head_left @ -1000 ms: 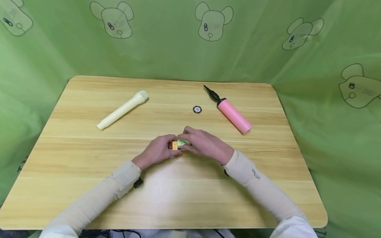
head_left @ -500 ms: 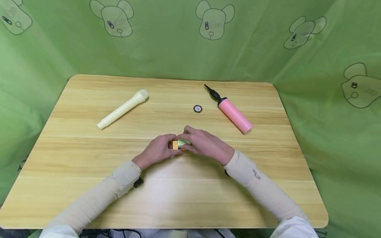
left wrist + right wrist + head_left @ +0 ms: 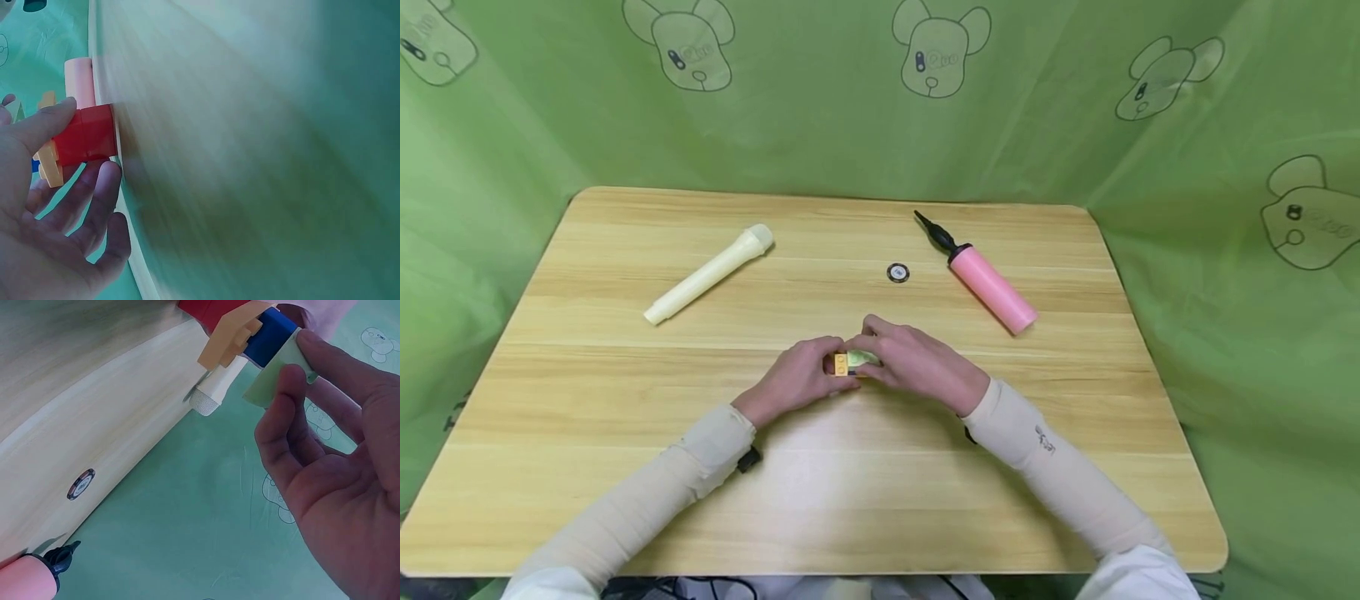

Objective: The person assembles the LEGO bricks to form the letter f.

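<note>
Near the middle of the table, my two hands hold a small stack of toy building bricks from both sides. My left hand point(image 3: 793, 375) grips the red bricks point(image 3: 87, 134) at the bottom between thumb and fingers. On top of the red sits a wider orange brick point(image 3: 231, 337) with studs showing. A blue brick point(image 3: 269, 337) stands on the orange one, beside its bare studs. Uppermost is a light green, sloped brick point(image 3: 275, 375), which my right hand point(image 3: 913, 367) pinches between thumb and index finger. In the head view the hands cover much of the stack.
A cream toy microphone point(image 3: 709, 275) lies at the back left of the wooden table point(image 3: 625, 383). A black-rimmed poker chip point(image 3: 898, 272) and a pink hand pump point(image 3: 992, 290) with a black nozzle lie at the back right. Green curtains point(image 3: 820, 125) surround the table.
</note>
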`<move>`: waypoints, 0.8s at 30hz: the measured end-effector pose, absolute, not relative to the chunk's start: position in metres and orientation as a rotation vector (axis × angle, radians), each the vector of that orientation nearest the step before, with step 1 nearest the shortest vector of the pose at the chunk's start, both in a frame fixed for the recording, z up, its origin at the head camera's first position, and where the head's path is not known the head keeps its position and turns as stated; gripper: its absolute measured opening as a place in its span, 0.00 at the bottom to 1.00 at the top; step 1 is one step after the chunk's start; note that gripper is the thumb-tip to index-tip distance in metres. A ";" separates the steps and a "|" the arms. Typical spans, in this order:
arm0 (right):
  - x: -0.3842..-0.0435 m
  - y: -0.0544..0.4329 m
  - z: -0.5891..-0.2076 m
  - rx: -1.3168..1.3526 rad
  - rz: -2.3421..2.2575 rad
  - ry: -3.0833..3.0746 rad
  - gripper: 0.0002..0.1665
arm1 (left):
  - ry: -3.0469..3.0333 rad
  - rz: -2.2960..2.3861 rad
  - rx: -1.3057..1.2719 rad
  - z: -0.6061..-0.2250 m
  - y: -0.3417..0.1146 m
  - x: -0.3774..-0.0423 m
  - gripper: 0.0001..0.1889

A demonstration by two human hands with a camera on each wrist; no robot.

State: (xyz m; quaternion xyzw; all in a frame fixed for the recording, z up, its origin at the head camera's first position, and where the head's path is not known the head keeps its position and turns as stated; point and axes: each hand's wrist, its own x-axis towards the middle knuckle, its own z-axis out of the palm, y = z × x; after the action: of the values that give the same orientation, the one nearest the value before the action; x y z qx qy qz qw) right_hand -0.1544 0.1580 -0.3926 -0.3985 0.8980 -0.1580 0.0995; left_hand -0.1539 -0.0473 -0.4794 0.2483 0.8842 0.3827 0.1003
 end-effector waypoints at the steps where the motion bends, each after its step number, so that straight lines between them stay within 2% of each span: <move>1: -0.155 0.158 -0.392 -1.177 -0.469 2.655 0.21 | 2.614 1.130 0.734 -0.479 -0.047 -0.154 0.18; 9: -0.162 0.162 -0.387 -1.138 -0.462 2.651 0.20 | 2.610 1.139 0.733 -0.473 -0.044 -0.157 0.17; 24: -0.192 0.181 -0.371 -1.002 -0.591 2.659 0.23 | 2.307 1.451 0.584 -0.456 -0.042 -0.169 0.35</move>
State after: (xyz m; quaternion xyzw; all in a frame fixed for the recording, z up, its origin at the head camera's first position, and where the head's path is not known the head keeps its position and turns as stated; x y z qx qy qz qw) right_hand -0.1916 0.1805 -0.3708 -0.3427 0.9096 -0.2021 0.1194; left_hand -0.1686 -0.0416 -0.4563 0.2063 0.8148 0.5124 0.1761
